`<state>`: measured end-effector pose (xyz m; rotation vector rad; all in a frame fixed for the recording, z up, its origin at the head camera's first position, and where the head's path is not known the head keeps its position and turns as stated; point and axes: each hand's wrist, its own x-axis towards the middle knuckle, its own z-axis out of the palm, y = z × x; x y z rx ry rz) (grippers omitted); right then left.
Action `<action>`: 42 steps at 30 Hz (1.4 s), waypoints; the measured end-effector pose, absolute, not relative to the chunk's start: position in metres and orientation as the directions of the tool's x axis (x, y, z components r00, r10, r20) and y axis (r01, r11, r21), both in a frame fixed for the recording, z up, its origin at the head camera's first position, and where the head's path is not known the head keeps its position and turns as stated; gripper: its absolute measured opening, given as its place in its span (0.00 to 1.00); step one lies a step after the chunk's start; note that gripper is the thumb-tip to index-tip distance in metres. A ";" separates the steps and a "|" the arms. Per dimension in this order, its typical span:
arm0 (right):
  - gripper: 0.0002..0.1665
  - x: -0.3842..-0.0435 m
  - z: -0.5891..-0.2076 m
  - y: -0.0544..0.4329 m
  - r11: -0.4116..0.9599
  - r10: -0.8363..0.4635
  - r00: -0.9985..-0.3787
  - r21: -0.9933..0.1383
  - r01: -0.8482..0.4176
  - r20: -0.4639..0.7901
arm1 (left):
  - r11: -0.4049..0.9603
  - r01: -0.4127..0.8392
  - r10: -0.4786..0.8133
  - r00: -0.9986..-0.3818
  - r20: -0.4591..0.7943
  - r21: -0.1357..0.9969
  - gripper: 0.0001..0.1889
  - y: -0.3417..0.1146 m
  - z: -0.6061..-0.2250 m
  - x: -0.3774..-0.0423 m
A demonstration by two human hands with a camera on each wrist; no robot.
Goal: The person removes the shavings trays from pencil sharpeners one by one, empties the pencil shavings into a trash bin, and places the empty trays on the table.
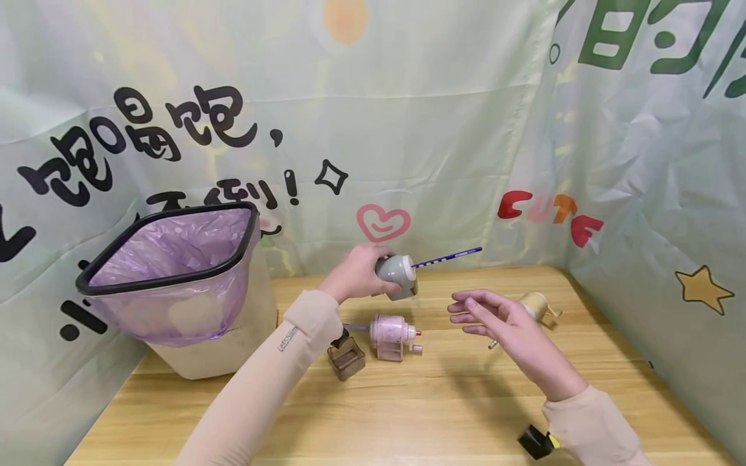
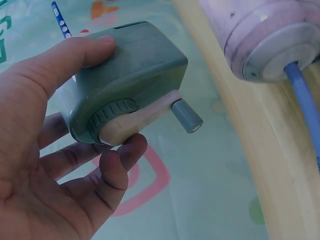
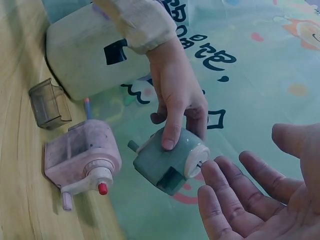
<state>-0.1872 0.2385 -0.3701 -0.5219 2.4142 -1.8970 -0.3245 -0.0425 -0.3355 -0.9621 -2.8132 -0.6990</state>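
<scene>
My left hand grips a grey-green crank pencil sharpener and holds it raised above the table. In the left wrist view, the thumb presses its top and the crank handle points away from the palm. A blue patterned pencil sticks out of the sharpener's front, toward the right. My right hand is in the air to the right, with nothing in it and its fingers slightly bent. A pink crank sharpener stands below the left hand, a blue pencil in its hole.
A clear brown shavings drawer lies beside the pink sharpener. Behind the right hand sits a yellowish sharpener, with a pencil end showing nearby. A bin with a black rim and purple bag stands at the left. Printed cloth hangs behind.
</scene>
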 end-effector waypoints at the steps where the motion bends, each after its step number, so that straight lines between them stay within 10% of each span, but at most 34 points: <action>1: 0.27 -0.187 -0.370 0.238 0.202 -0.277 -0.943 -0.948 -0.247 0.186 | 0.694 0.600 0.559 -0.797 0.226 0.398 0.32 -0.043 -0.336 -0.323; 42: 0.21 -0.184 -0.376 0.200 0.199 -0.372 -0.897 -0.924 -0.328 0.238 | 0.648 0.630 0.542 -0.776 0.321 0.428 0.34 -0.110 -0.338 -0.249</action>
